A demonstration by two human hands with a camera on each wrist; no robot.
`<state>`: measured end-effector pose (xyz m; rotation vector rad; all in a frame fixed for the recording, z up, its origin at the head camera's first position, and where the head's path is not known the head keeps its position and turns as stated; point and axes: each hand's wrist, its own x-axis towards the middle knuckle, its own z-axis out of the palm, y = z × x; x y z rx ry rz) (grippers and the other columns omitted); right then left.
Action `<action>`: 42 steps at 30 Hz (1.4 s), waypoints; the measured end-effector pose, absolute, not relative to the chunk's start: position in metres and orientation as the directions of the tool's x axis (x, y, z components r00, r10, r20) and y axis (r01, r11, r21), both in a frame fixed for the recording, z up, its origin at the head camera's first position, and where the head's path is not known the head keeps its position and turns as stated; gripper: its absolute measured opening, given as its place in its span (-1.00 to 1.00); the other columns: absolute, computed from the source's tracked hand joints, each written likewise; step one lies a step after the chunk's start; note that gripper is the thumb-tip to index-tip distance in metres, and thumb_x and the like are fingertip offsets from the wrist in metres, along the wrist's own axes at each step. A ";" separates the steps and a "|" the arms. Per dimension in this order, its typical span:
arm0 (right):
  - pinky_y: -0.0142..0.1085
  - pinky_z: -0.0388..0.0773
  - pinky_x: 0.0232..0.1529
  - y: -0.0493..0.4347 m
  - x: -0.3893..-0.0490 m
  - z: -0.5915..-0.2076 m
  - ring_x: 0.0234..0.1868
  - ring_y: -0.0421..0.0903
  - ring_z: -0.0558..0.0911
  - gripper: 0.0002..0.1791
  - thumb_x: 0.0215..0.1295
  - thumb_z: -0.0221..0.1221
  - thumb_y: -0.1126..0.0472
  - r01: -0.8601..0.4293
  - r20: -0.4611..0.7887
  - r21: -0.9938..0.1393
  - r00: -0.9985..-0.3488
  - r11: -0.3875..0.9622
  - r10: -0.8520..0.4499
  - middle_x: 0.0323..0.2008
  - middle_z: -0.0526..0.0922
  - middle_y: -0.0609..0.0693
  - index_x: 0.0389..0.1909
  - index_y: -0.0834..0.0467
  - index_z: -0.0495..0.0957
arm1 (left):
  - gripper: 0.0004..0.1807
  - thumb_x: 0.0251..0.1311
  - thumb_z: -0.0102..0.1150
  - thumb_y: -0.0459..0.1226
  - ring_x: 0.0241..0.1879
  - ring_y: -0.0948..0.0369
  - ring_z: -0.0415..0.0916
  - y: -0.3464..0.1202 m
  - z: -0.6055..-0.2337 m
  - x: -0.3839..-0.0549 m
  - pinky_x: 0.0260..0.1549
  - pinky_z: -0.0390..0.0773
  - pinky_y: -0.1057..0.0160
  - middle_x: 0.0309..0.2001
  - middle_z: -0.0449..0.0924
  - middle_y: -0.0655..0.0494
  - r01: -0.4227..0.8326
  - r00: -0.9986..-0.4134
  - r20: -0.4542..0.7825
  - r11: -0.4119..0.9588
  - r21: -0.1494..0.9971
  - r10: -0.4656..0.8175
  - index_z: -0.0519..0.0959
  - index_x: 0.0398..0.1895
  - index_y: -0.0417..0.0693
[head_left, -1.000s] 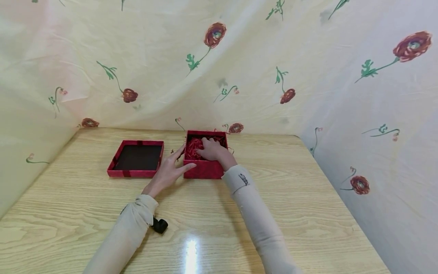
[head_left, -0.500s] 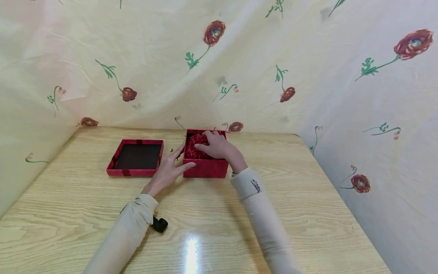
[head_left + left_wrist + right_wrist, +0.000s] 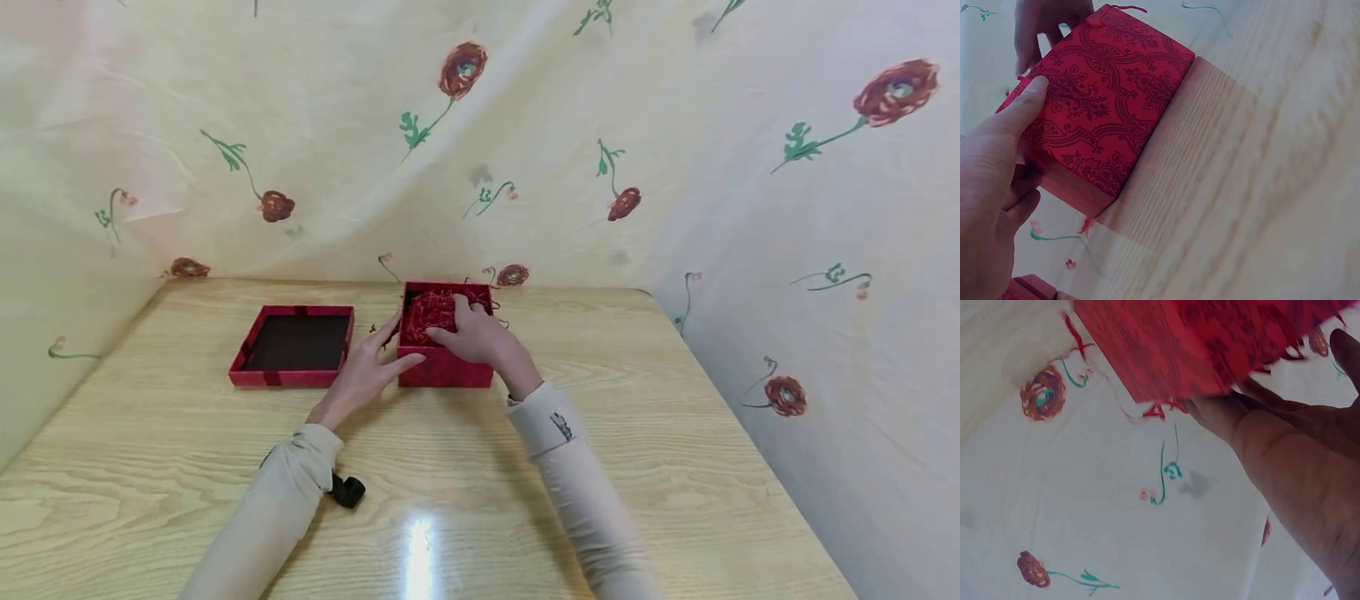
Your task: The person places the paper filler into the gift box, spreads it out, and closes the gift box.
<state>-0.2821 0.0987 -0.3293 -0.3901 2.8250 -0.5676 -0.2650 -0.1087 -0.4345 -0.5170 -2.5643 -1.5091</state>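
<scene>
A red patterned box point(image 3: 446, 369) stands on the table, filled with red shredded paper point(image 3: 431, 315). My left hand point(image 3: 362, 371) steadies its left front corner. In the left wrist view the straight thumb lies on the patterned face of the box point(image 3: 1116, 94), with the other fingers at its side. My right hand point(image 3: 480, 335) rests over the right part of the shredded paper, thumb and fingers spread. Its fingertips are partly hidden at the box's rim in the right wrist view. Whether anything lies under the paper is hidden.
A red box lid point(image 3: 292, 378) lies inside up to the left, its inside black. A small black object point(image 3: 348, 492) pokes out from under the left sleeve, mostly hidden. Behind the wooden table point(image 3: 637, 417) hangs a flowered cloth point(image 3: 337, 183).
My right hand has risen from deeper in the box and shifted slightly right, now spread over the shredded paper. The left hand stays at the box's corner.
</scene>
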 end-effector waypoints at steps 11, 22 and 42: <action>0.16 0.23 0.44 0.084 -0.297 -0.347 0.52 0.30 0.21 -0.04 0.59 0.00 -0.23 -0.163 -0.224 -0.366 -0.940 0.916 -0.257 0.55 0.10 0.41 0.63 0.35 -0.11 | 0.00 0.30 0.33 0.15 0.55 -0.11 0.06 -0.109 -0.435 -0.265 0.38 0.23 -0.26 0.60 0.11 -0.04 0.351 -0.934 0.279 0.440 0.827 0.221 0.07 0.68 0.13; 0.17 0.15 0.47 0.083 -0.317 -0.350 0.59 0.26 0.06 -0.12 0.60 0.02 -0.15 -0.172 -0.271 -0.390 -0.917 0.904 -0.292 0.56 0.12 0.35 0.62 0.34 -0.04 | -0.01 0.30 0.34 0.14 0.54 -0.12 0.09 -0.108 -0.437 -0.265 0.36 0.26 -0.28 0.60 0.11 -0.07 0.349 -0.935 0.278 0.443 0.826 0.219 0.09 0.68 0.11; 0.22 0.22 0.42 0.079 -0.303 -0.332 0.51 0.36 0.21 -0.10 0.56 0.06 -0.21 -0.184 -0.194 -0.328 -0.947 0.927 -0.257 0.56 0.07 0.39 0.62 0.27 0.02 | -0.01 0.31 0.36 0.09 0.55 -0.12 0.08 -0.109 -0.433 -0.264 0.38 0.24 -0.27 0.59 0.12 -0.10 0.357 -0.932 0.283 0.442 0.823 0.226 0.08 0.68 0.07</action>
